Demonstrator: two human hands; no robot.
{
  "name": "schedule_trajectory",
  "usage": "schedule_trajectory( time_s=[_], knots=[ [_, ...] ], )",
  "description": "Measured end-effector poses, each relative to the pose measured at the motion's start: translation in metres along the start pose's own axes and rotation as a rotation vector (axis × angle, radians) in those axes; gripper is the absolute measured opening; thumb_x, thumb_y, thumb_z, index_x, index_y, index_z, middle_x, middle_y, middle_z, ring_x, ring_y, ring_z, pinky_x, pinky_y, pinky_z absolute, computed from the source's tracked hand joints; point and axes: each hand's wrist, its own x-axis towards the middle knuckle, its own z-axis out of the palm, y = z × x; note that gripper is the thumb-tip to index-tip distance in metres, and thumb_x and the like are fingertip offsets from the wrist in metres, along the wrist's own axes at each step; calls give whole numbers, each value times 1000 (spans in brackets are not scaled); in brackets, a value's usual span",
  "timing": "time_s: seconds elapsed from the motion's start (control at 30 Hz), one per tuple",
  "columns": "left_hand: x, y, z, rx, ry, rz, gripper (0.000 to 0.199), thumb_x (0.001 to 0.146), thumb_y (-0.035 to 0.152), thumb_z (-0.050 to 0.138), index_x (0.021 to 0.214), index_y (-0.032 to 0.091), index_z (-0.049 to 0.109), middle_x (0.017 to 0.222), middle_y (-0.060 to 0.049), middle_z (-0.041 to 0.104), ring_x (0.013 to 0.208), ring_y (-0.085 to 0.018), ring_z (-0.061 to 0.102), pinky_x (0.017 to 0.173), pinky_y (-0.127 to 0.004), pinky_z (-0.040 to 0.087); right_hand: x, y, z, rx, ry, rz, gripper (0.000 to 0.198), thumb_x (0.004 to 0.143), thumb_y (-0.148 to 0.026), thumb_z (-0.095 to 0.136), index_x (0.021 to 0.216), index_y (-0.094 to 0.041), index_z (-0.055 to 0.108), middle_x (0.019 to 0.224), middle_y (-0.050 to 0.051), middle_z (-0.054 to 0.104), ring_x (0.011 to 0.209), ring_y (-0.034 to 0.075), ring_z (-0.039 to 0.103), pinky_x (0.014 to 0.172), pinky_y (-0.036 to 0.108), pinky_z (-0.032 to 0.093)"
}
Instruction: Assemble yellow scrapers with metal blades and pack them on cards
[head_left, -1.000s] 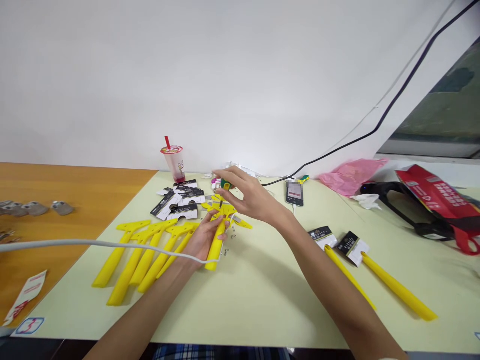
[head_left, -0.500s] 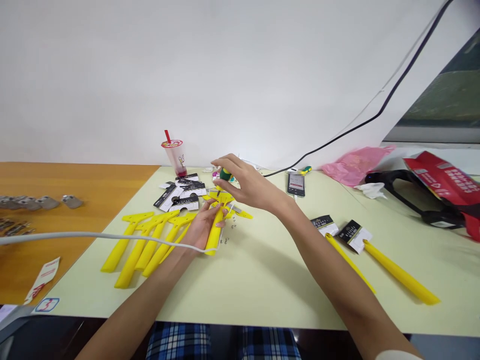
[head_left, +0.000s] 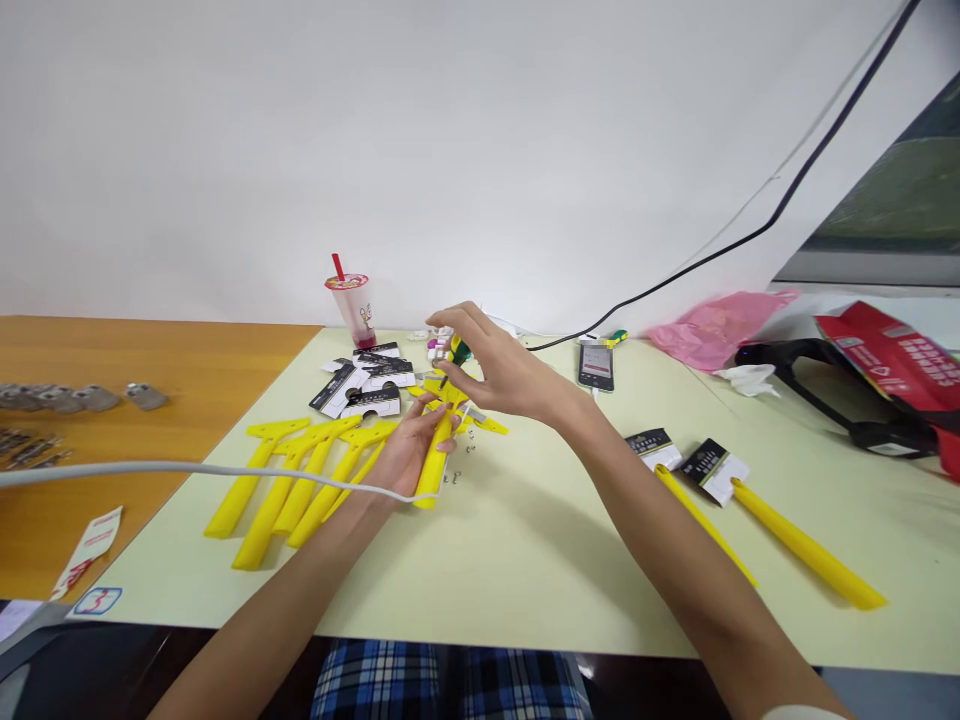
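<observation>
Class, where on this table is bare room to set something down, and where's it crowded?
Bare tabletop stretches from the small metal pieces to its front edge, partly crossed by the right forearm; a smaller patch lies between the phone and right-side cards. Yellow tools crowd the left middle.

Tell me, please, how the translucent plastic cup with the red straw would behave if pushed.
The translucent plastic cup is probably light for its size, since only a little reddish content shows at its bottom. Tall and narrower at the base, it may tip rather than slide if pushed near its round patterned lid.
</observation>
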Motion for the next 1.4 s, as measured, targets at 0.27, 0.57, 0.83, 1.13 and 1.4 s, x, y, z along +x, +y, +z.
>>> schedule_trajectory(
  time_s=[0.27,0.57,0.83,1.13,1.4],
  knots=[
    [1,-3,-4,13,-20,0,42,84,6,86,110,25,60,112,-4,73,83,-15,73,49,-17,45,1,2,3,-4,28,-7,39,108,-21,56,145,-29,52,142,14,60,118,29,69,102,50,63],
    [-1,-3,-1,16,-3,7,41,84,5,85,110,24,60,107,-3,73,81,-14,72,47,-17,45,-2,5,4,102,60,-38,54,103,-14,54,154,-30,43,150,14,54,118,27,69,104,50,62],
    [-1,-2,-2,6,-4,-4,39,86,3,82,110,24,59,109,-4,74,81,-13,72,49,-17,45,-1,6,-1,118,-39,13,35,103,-16,61,136,-25,55,131,12,70,109,25,69,97,43,59],
    [1,-4,-2,16,5,2,41,84,3,83,108,24,58,107,-3,73,80,-13,72,48,-16,43,0,3,-6,19,-54,98,23,102,-27,67,123,-24,57,119,10,73,102,27,67,94,44,54],
    [-1,-1,0,55,-33,44,41,85,6,85,110,25,58,110,-4,74,81,-13,72,49,-17,44,-2,4,-2,48,51,-6,30,102,-17,63,129,-26,56,135,12,65,104,25,68,95,45,58]
  ],
)
